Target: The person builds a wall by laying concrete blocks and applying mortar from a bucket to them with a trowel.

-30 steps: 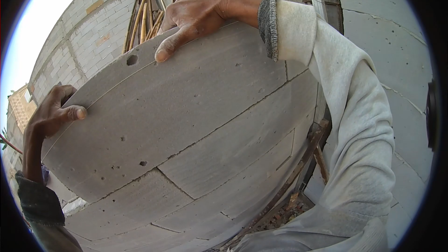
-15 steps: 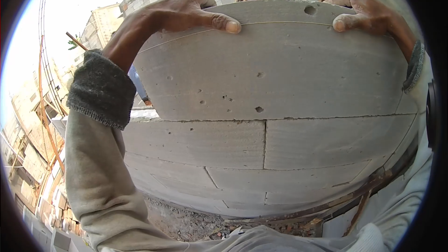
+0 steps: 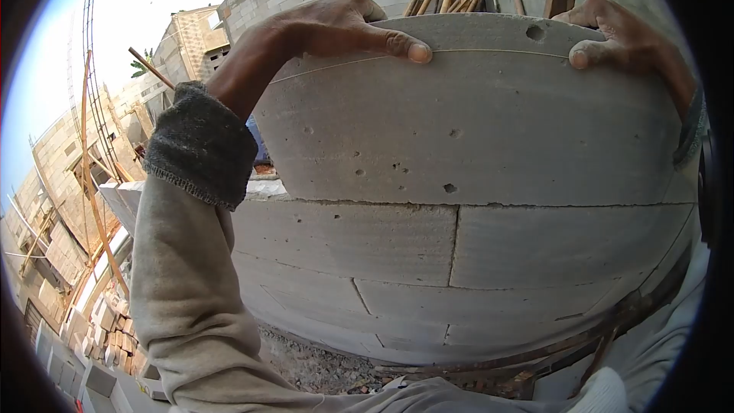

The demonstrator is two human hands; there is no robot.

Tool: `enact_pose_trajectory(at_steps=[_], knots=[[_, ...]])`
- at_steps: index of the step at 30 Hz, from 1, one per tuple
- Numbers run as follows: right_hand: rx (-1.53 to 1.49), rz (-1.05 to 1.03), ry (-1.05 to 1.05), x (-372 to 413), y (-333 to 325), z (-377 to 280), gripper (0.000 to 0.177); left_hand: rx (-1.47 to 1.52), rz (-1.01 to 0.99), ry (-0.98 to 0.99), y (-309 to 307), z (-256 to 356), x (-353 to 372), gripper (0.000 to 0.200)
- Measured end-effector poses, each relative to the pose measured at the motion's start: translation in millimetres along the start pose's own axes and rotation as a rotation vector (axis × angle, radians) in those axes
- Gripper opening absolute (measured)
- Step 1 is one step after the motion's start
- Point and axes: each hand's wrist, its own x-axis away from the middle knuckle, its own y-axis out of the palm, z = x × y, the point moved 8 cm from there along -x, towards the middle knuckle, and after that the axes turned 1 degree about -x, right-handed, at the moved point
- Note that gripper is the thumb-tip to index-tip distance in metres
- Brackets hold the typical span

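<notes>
Your left hand [image 3: 348, 29] and right hand [image 3: 623, 40] both grip the upper edge of the large grey block [image 3: 474, 126], at eleven and one o'clock, thumbs on its near face by the thin string [image 3: 497, 50], while it sits atop the block wall [image 3: 367, 241]

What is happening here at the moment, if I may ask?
A person has both bare hands on a large grey masonry block in the top course of a block wall. The left hand and right hand hook over its upper edge, thumbs on the near face. The block rests on the course below, and what looks like a thin string runs across its face.
</notes>
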Motion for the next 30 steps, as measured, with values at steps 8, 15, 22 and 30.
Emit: enact_pose_trajectory(at_steps=[8, 15, 22, 30], knots=[[0.135, 0.151, 0.043, 7, -8, 27, 0.096, -0.015, 0.016, -0.055, -8, 13, 16, 0.109], [0.278, 0.603, 0.122, 56, -40, 9, 0.095, 0.136, 1.218, 0.166, -33, -1, 217, 0.043], [0.289, 0.311, 0.546, 78, -62, 56, 0.075, 0.974, 0.673, -0.384, 67, -132, 215, 0.102], [0.165, 0.611, 0.591, 138, -114, 83, 0.095, 1.199, 0.402, -0.295, 85, -122, 181, 0.085]])
